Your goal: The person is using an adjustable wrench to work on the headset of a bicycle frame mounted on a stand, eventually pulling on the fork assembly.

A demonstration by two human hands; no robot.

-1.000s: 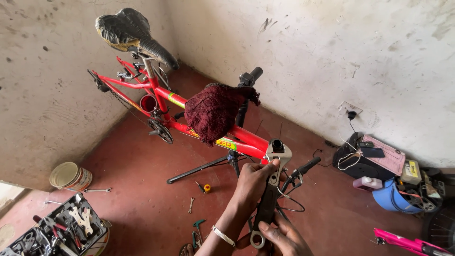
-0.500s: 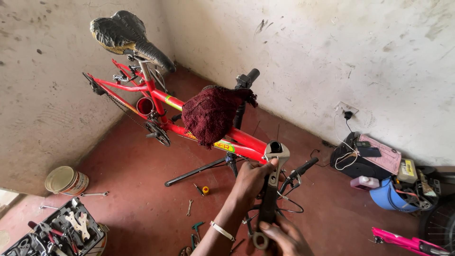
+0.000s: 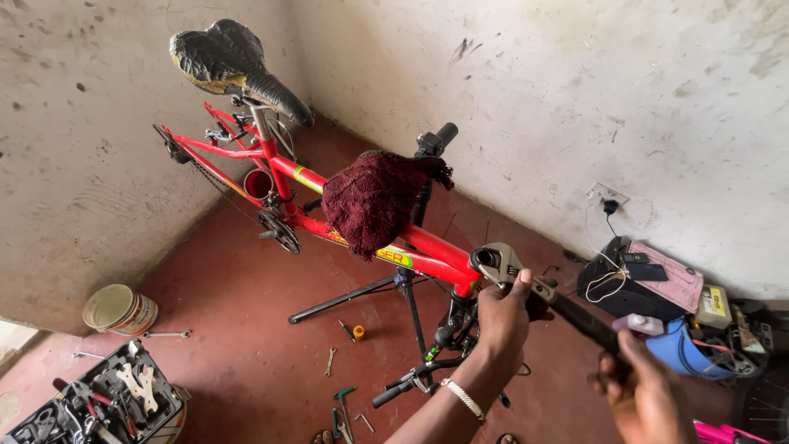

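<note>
While the red bicycle frame [image 3: 427, 247] sits clamped on a black repair stand [image 3: 411, 304], both hands work a large adjustable wrench [image 3: 526, 284] at its front end. Wrench head sits on the black head tube [image 3: 483, 260] at the frame's right tip, handle running down and right from there. Left hand [image 3: 503, 316] is wrapped around the wrench just behind the head, fingers [image 3: 526, 284] curled tight, thumb on top; white beaded bracelet [image 3: 464, 399] on that wrist. Right hand [image 3: 645, 390] is closed around the far end of the handle, well right of the frame, fingers curled under so the exact grip is partly hidden.

Dark red knitted cloth [image 3: 370, 201] draped over the frame's top tube, mid-length. Black worn saddle [image 3: 234, 66] up at the frame's left end, handlebar grip [image 3: 440, 136] sticking up behind the cloth. Below the frame on the red floor [image 3: 246, 329]: small spanners and a yellow bit [image 3: 358, 332], a tin can [image 3: 119, 308] to the far left, open toolbox [image 3: 99, 403] lower left. Right of the frame, by the wall: black bag [image 3: 616, 292], blue tub [image 3: 686, 349].
</note>
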